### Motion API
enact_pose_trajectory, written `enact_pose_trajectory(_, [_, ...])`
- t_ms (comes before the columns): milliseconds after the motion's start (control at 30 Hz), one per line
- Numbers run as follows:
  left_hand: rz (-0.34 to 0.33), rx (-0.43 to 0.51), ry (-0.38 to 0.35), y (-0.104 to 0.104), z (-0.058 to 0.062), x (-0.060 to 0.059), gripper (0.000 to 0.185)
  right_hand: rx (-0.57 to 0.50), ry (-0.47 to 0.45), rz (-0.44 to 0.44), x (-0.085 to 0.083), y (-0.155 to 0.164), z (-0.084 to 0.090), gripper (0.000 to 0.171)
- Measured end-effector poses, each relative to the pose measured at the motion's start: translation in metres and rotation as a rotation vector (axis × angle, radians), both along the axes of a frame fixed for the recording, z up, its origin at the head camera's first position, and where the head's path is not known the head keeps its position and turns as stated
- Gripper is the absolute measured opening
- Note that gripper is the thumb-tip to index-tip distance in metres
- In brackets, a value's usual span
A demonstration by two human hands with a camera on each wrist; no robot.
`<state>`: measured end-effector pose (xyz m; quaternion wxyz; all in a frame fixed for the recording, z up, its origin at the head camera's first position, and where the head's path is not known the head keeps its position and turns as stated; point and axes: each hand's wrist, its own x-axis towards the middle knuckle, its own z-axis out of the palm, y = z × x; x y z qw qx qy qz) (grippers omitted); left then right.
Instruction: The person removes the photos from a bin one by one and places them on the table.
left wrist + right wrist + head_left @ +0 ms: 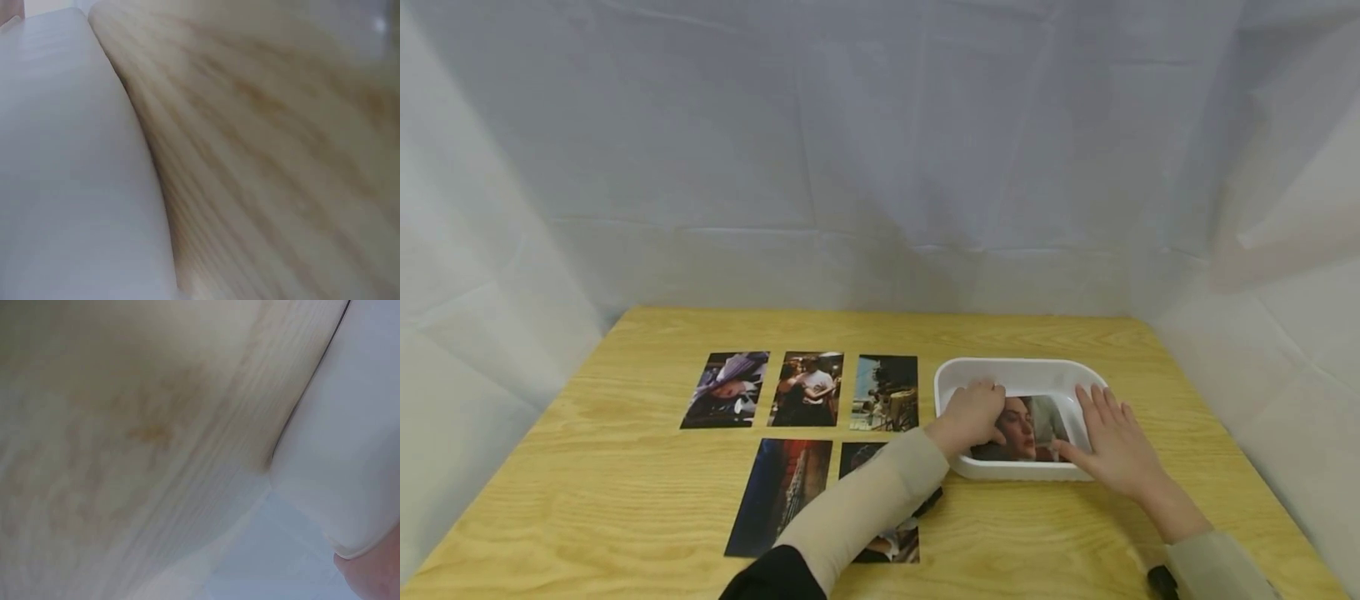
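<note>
A white tray (1022, 472) stands at the right of the table, with a photo print (1021, 429) lying face up inside. Over the tray's left end my left hand (972, 417) reaches in, thumb at the photo's left side; its other fingertips are partly hidden. My right hand (1112, 440) lies across the right rim, fingers spread fairly straight and thumb pointing at the photo's right edge. In the left wrist view the tray's outer wall (69, 162) fills the left side. The right wrist view has the wall at right and a bit of the right hand (378, 572) below.
Left of the tray, three photo prints lie in a back row: one at left (726, 390), a middle one (807, 390), a right one (884, 393). In front are a dark blue and red print (782, 492) and another print (891, 546), partly under my left sleeve (865, 500).
</note>
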<state>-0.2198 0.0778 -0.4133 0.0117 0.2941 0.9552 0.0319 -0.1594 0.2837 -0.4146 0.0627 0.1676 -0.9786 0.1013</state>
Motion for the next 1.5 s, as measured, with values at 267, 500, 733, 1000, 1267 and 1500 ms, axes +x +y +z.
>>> enact_pose_trajectory(267, [0.004,0.167,0.105,-0.003,0.007,0.0,0.022,-0.001,0.022,0.013,0.0,0.0,0.002,0.085])
enact_pose_trajectory(500, [0.036,0.354,0.003,-0.007,0.009,-0.001,0.022,0.008,-0.01,0.009,0.0,-0.002,0.004,0.086])
enact_pose_trajectory(733, [0.091,0.672,0.0,-0.017,0.011,-0.005,0.02,0.008,-0.022,0.012,0.001,-0.004,0.004,0.088])
enact_pose_trajectory(1000, [0.259,0.999,-0.058,-0.048,0.033,-0.009,0.02,-0.006,-0.012,0.014,-0.001,-0.004,0.002,0.086])
enact_pose_trajectory(1267, [0.404,1.178,-0.155,-0.103,0.045,-0.002,0.023,-0.003,-0.034,0.013,-0.001,-0.006,0.004,0.087])
enact_pose_trajectory(1500, [0.558,1.225,-0.336,-0.172,0.05,0.021,0.023,-0.015,-0.006,0.021,0.0,-0.003,0.001,0.085])
